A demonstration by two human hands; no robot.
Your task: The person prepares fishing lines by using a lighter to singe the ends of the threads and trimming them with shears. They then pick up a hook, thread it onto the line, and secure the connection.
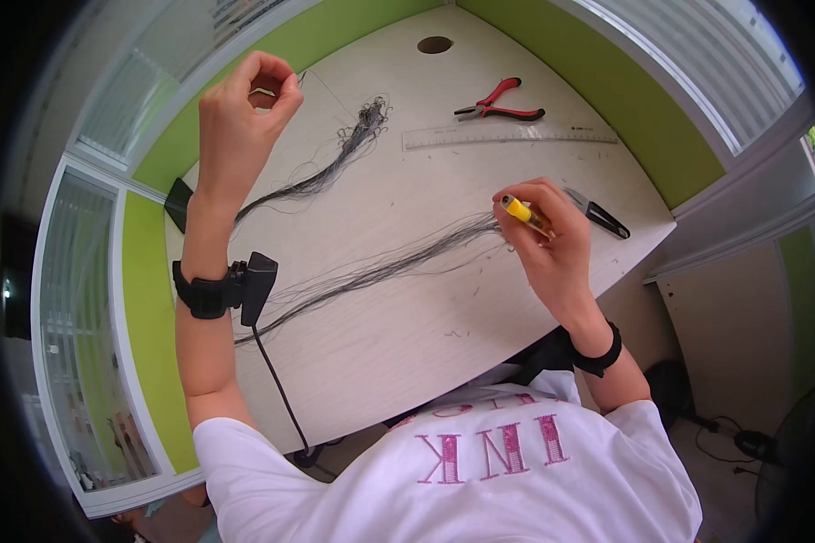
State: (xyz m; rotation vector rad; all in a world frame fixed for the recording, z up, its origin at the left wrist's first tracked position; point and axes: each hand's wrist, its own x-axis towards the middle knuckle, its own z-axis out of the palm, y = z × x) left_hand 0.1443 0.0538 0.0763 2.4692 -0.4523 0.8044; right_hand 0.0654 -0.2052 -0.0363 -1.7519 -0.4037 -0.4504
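My left hand [244, 118] is raised over the far left of the desk, thumb and forefinger pinched together; a tiny dark end shows beside the fingertips, too small to name. My right hand [552, 240] is wrapped round a yellow tool [518, 210] at the right, near the end of a long bundle of dark strands [380, 269]. This bundle runs diagonally across the desk towards my left forearm. Farther back lies a second dark bundle [321, 178], its far end curled into many small loops.
Red-handled pliers [498, 107] lie at the back, behind a clear ruler [507, 137]. Black-handled scissors [602, 217] rest right of my right hand. Green partitions [598, 100] border the desk [407, 353]. A black cable [276, 380] hangs from the device on my left wrist.
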